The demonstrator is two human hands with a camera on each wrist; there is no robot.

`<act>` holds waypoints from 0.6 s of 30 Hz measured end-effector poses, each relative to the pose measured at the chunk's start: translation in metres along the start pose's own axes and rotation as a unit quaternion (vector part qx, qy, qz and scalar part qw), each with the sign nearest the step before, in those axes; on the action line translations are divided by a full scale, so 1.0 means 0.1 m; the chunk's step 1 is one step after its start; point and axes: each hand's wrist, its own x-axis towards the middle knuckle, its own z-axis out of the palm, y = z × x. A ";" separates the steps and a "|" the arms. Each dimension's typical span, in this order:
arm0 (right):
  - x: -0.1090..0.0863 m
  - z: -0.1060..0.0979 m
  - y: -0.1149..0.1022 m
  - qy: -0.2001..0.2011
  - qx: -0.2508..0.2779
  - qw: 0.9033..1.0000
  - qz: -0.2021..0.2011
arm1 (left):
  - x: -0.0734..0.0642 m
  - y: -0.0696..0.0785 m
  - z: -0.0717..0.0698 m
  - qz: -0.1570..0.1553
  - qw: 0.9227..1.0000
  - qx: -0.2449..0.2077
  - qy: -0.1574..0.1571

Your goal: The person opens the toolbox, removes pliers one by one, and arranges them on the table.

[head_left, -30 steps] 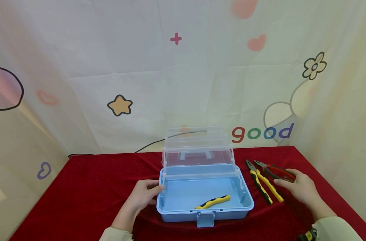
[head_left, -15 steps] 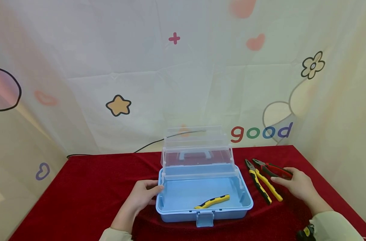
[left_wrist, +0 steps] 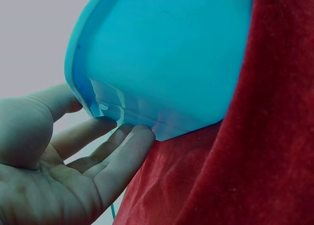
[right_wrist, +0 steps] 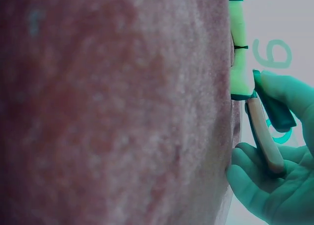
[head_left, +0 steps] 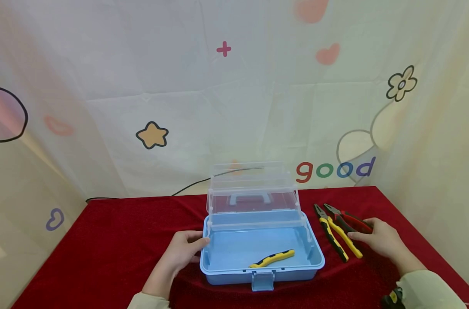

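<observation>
A light-blue toolbox [head_left: 262, 277] with its clear lid [head_left: 253, 182] raised stands in the middle of the table. At its left rim my left hand [head_left: 182, 251] grips it, thumb over the edge; in the left wrist view the fingers [left_wrist: 128, 149] lie along the outer wall. To the right, my right hand [head_left: 385, 240] holds the red-and-black pliers [head_left: 354, 221] by the handles, thumb on one and fingers round the other. The right wrist view shows the two handles [right_wrist: 265, 136] spread within that hand. Yellow-and-black pliers [head_left: 336, 236] lie between the box and my right hand.
A curved yellow-and-black tool handle [head_left: 273, 259] lies inside the box near its front wall. A partly cut-off black-and-yellow object [head_left: 393, 299] is beside my right sleeve. Red cloth [head_left: 114, 249] covers the table, and a patterned curtain [head_left: 114, 107] hangs behind it.
My right hand has moved slightly nearer to me, and the red-and-black pliers' handles have turned a little with it. The left hand and the toolbox have stayed in place.
</observation>
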 end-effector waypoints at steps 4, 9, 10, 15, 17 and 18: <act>0.01 0.01 0.00 -0.007 -0.006 1.000 0.005 | 0.01 -0.01 0.00 0.000 1.000 -0.001 0.000; 0.02 0.01 -0.02 -0.011 -0.011 1.000 0.012 | 0.02 -0.02 0.01 -0.003 1.000 0.001 0.005; 0.01 0.01 -0.03 -0.012 -0.012 1.000 0.013 | 0.02 -0.02 0.01 -0.003 1.000 0.001 0.004; 0.00 0.00 -0.04 -0.017 -0.006 1.000 0.025 | 0.01 0.00 0.00 -0.003 1.000 -0.001 -0.002; 0.00 0.00 -0.04 -0.018 -0.006 0.999 0.028 | 0.01 0.00 0.00 -0.004 1.000 0.000 -0.003; 0.01 0.00 -0.04 -0.019 -0.007 0.999 0.028 | 0.01 0.00 0.00 -0.004 1.000 0.000 -0.004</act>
